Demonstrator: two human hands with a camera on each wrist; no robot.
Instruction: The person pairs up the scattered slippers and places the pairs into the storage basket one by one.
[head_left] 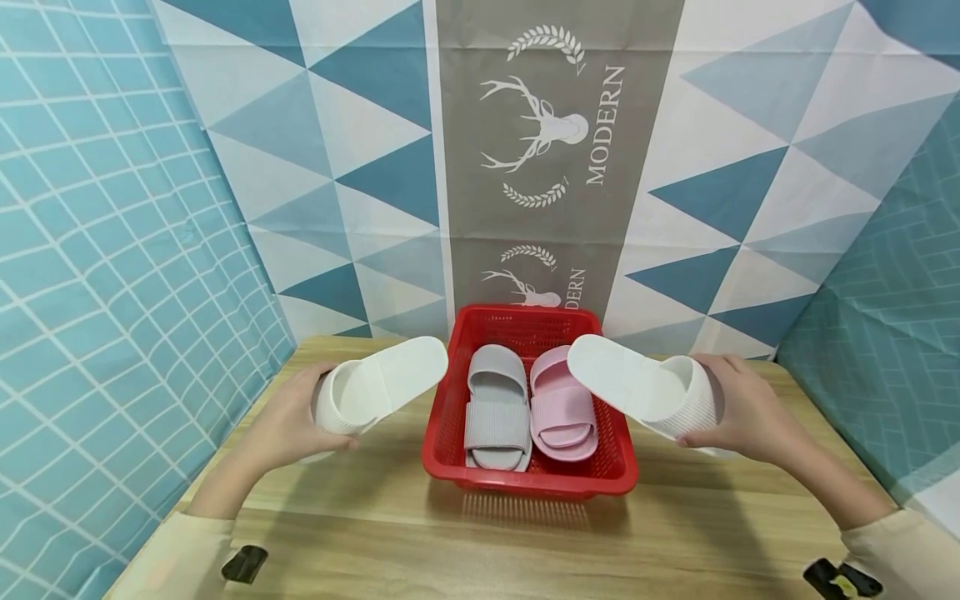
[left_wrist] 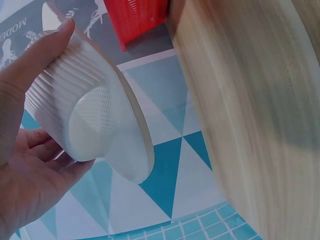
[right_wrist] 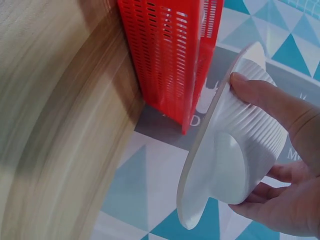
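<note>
My left hand grips a white slide slipper by its ribbed strap, to the left of a red basket. In the left wrist view the thumb lies along one side of that slipper and the fingers curl under the other. On the basket's right, my right hand holds a matching white slipper the same way, its heel end tilted toward the basket. Both slippers are raised over the table. Inside the basket lie a grey slipper and a pink slipper, side by side.
The basket stands on a wooden table near its back edge. Behind rises a patterned wall covering with triangles and a deer print. Blue tiled sheeting hangs at the left, green sheeting at the right.
</note>
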